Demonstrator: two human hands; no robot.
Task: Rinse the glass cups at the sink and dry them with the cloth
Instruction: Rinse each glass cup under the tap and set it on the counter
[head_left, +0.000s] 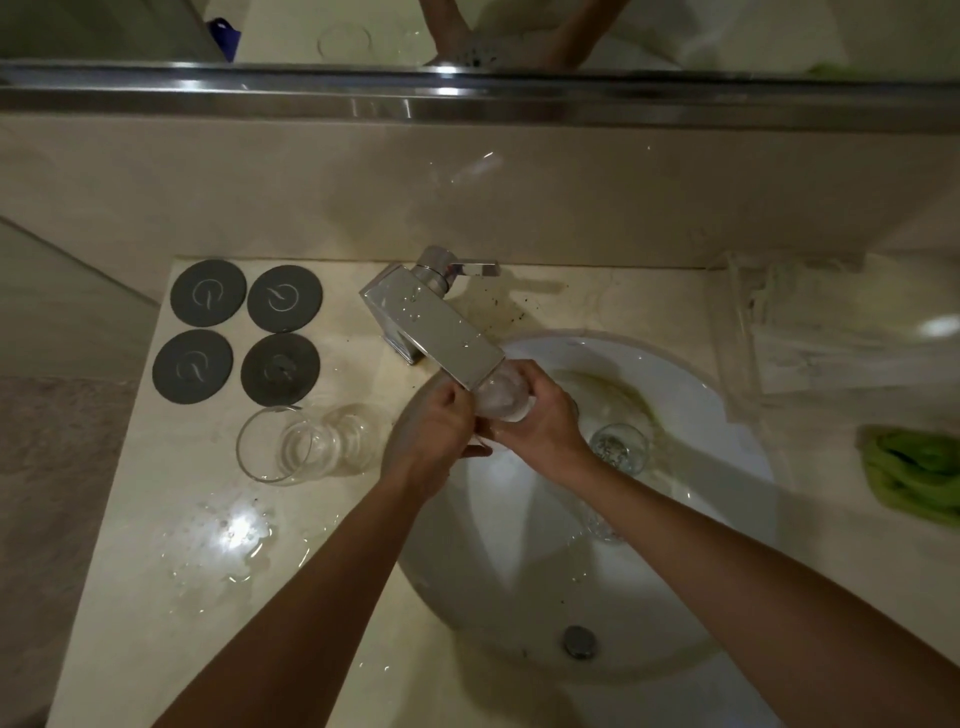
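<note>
Left hand and right hand both curled round one glass cup under the faucet, above the sink. Another cup on the table; green cloth well right.

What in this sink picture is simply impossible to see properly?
Head view:
- Clear glass cup under the chrome faucet: mostly covered by left hand and right hand.
- Running water: spout hides it.
- Green cloth: cut off by right edge.
</note>
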